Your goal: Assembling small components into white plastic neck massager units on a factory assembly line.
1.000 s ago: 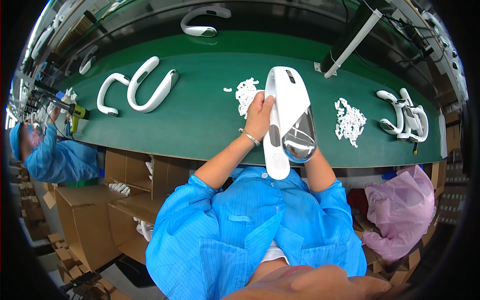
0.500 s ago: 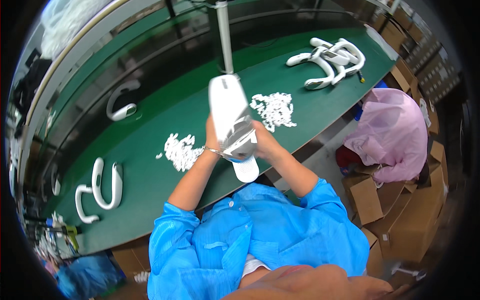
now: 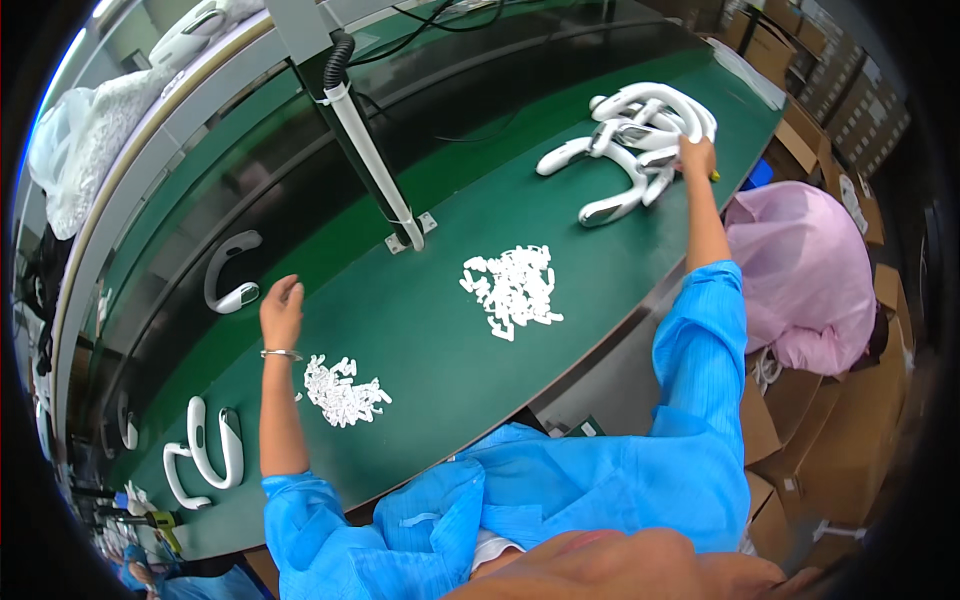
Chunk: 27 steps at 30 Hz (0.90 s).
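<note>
At the far right of the green table, my right hand (image 3: 697,156) is closed round the end of a white U-shaped device (image 3: 668,95), which looks like a neck fan. It lies on top of a heap of similar white neck fans (image 3: 612,208). My left hand (image 3: 282,312), with a bracelet at the wrist, hovers over the left part of the table. Its fingers are curled together and nothing shows in them. Close to it, on the left, rests a single neck fan (image 3: 234,299). Below that hand's wrist is a small pile of white pieces (image 3: 343,392).
A larger pile of small white pieces (image 3: 513,288) lies mid-table. Behind it a post (image 3: 375,150) is bolted down. Two more neck fans (image 3: 232,450) lie at the near left, beyond them a yellow-green tool (image 3: 163,522). A person in pink (image 3: 800,270) bends over cardboard boxes (image 3: 840,440) on the right.
The neck fan held before me in both hands is no longer there. My right hand has moved to the heap at far right, my left hand out to the left. The view has shifted.
</note>
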Each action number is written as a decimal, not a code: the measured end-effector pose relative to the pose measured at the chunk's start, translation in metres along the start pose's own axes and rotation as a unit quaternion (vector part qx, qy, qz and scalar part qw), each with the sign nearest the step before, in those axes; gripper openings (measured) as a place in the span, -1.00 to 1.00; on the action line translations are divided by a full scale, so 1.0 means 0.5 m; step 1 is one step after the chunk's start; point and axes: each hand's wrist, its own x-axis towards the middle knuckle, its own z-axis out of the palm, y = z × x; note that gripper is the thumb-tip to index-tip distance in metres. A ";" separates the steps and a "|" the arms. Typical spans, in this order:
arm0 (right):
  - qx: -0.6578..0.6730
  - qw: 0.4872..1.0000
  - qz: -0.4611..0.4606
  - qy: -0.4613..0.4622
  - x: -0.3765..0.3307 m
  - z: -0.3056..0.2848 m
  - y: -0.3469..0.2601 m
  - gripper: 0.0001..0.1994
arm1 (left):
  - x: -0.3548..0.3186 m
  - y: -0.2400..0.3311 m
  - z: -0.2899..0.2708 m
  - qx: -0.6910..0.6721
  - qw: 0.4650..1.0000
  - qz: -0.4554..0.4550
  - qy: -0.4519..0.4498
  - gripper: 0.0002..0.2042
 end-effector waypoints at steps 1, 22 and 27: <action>-0.031 0.999 0.018 -0.010 0.053 0.044 0.054 -0.42 | 0.023 -0.026 -0.021 0.016 1.000 -0.003 0.015 -0.66; 0.110 0.850 -0.391 -0.335 -0.502 -0.011 -0.258 -0.73 | 0.494 -0.422 -0.226 0.410 0.886 -0.213 0.048 -0.60; 0.014 0.723 -0.519 -0.456 -0.686 0.065 -0.348 -0.75 | 0.463 -0.441 -0.239 0.364 0.914 -0.165 0.075 -0.67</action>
